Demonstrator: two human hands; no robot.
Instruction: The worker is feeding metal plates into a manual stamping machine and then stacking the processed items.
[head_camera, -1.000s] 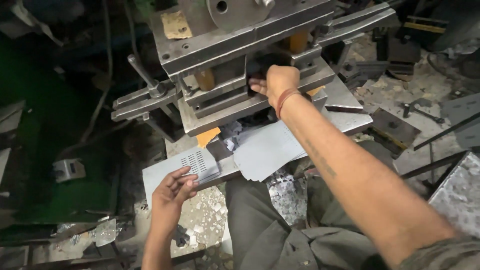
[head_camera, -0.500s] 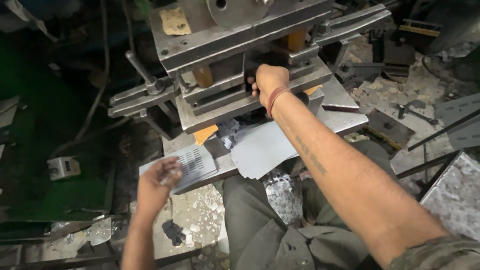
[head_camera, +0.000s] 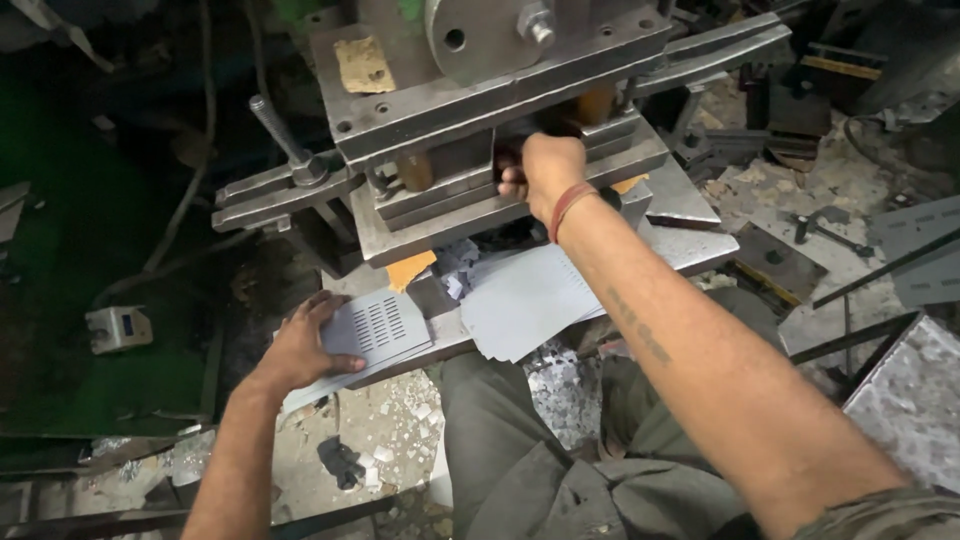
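The grey steel press bed (head_camera: 690, 245) carries a stack of slotted metal sheets (head_camera: 375, 330) at its left end, plain grey sheets (head_camera: 525, 305) beside them, and paper scraps (head_camera: 455, 265) behind.

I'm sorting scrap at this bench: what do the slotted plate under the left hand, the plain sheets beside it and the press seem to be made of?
Slotted plate: likely thin sheet metal, matte grey, with a grid of clean punched slots, under the left hand.
Plain sheets: same flat grey look, probably unpunched metal blanks, though stiff card cannot be ruled out.
Press: thick steel plates, bare, dull and oil-darkened, bolted; the right hand reaches in.
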